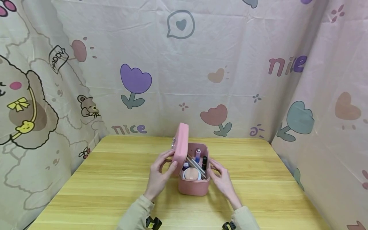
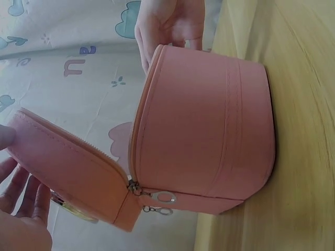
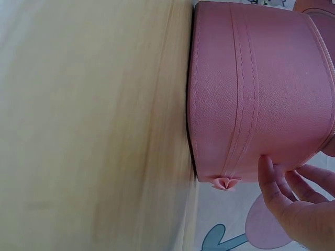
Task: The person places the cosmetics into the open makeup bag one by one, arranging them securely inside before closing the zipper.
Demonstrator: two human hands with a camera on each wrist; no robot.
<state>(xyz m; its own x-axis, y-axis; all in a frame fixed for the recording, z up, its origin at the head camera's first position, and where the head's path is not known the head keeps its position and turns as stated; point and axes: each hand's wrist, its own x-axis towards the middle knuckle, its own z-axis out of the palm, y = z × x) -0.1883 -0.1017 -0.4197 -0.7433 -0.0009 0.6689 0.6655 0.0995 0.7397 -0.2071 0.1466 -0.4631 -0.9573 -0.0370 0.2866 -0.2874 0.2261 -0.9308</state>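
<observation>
Cosmetic case [image 1: 194,188], opening upward, long axis running forward, sits between left hand [image 1: 158,174], gripping its raised lid [image 1: 182,143], and right hand [image 1: 222,180], fingers loosely extended against its side.

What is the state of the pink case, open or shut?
Open. The lid of the pink case stands raised to one side, and a round compact and slim sticks show inside.

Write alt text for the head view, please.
A pink case stands open on a wooden table, makeup inside; the person's left hand holds its raised lid, the right hand touches the case. Behind hangs a patterned curtain.
</observation>
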